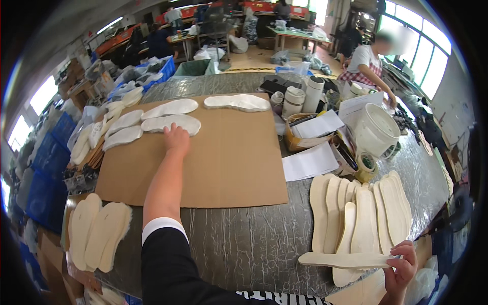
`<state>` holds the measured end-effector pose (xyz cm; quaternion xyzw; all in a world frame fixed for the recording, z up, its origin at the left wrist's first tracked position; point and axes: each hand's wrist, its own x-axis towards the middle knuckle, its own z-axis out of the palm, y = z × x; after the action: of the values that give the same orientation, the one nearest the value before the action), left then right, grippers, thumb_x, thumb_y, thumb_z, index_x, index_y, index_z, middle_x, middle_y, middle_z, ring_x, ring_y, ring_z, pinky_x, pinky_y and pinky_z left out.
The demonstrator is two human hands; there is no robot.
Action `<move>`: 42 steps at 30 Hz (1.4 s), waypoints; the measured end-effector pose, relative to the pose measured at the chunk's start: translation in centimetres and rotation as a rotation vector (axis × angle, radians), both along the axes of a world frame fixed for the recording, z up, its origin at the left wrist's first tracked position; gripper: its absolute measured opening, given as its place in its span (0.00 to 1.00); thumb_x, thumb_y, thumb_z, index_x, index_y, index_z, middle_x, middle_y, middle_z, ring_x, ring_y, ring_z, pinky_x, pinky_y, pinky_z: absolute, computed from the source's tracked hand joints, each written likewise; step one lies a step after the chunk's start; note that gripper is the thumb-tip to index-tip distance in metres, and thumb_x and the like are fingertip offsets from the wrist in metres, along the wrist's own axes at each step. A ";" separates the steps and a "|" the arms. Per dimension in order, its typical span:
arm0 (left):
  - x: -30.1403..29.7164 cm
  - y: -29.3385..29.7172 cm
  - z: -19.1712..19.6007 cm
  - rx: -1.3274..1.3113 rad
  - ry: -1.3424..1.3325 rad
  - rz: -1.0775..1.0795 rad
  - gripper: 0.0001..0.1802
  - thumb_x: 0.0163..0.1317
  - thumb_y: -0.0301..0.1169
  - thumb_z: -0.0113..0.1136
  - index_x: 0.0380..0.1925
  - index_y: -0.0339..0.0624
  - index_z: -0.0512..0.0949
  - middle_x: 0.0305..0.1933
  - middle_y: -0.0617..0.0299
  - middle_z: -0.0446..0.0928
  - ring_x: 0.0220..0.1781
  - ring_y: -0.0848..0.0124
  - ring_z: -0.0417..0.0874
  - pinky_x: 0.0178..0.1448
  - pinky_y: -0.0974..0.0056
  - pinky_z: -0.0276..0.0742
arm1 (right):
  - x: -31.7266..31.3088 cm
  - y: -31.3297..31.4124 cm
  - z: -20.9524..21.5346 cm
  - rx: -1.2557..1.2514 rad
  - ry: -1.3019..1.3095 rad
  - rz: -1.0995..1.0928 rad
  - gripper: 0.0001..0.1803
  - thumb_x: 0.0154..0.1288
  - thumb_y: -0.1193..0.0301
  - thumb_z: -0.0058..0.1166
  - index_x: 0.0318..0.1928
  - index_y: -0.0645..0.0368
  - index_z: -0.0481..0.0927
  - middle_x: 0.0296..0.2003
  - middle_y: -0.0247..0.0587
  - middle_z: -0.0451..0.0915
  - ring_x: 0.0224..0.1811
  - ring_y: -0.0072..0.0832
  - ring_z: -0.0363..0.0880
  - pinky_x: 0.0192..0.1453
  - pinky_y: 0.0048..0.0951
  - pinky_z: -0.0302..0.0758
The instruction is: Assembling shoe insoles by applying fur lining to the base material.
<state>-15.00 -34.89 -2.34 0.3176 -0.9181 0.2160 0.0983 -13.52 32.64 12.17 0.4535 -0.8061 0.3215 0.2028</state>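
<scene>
Cardboard (234, 168) holds five white insoles (236, 102). Left hand (176, 138) touches one; can't tell if it grips. Right hand (401, 262) pinches one cream insole (340, 260) by its end, across near part of big cream pile (363, 218). Looks like setting-out step; next move seems to need left hand free, cream insole brought over. Small pile (101, 236) at left: at least three. Big pile: too bunched to count.

Shiny grey table (239, 249). Directly on it: cardboard sheet (234, 162); off its near-left corner, small insole pile (99, 234); near-right, bigger insole pile (362, 218); just right, white papers (311, 162).
</scene>
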 end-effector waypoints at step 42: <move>19.2 36.4 10.3 0.597 0.647 -1.146 0.50 0.34 0.54 0.82 0.49 0.44 0.61 0.67 0.34 0.62 0.61 0.45 0.75 0.62 0.46 0.71 | 4.6 -9.1 -0.6 -0.809 -0.833 0.505 0.04 0.66 0.76 0.62 0.38 0.63 0.80 0.30 0.31 0.81 0.32 0.14 0.79 0.36 0.17 0.74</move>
<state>4.17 1.46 7.96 -0.1526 -0.8851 -0.2343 0.3720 -8.90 23.57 11.52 0.3543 -0.5002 0.7882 -0.0547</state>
